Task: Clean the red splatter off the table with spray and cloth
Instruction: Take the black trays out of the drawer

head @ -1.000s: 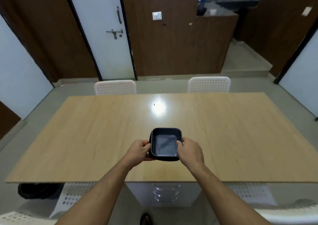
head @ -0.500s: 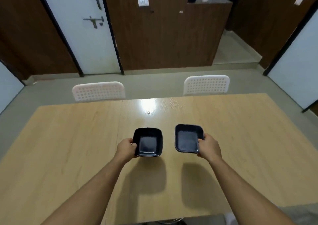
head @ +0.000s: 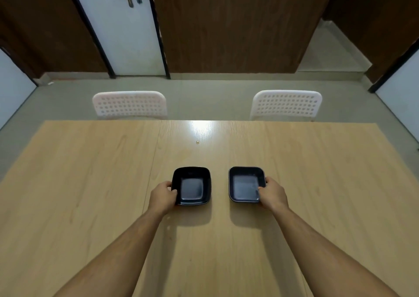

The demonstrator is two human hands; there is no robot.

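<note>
Left hand (head: 162,197) grips the near-left rim of the left black dish (head: 192,186); right hand (head: 272,195) grips the near-right rim of the right black dish (head: 246,184). Both dishes sit side by side, apart, on the wooden table (head: 90,183). Beyond the far edge stand two white chairs (head: 129,104).

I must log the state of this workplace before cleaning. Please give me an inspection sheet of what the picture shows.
Surface: wooden table, one small speck near the glare; no red splatter seen.
Job's things: spray and cloth, nothing seen.
Clutter: left bowl and right bowl, dark, square, side by side, apart.
Hands: left hand grips the left bowl's rim; right hand grips the right bowl's rim.
Cables: nothing seen.
Surroundings: two white chairs behind the table, white door, brown wall panels.
</note>
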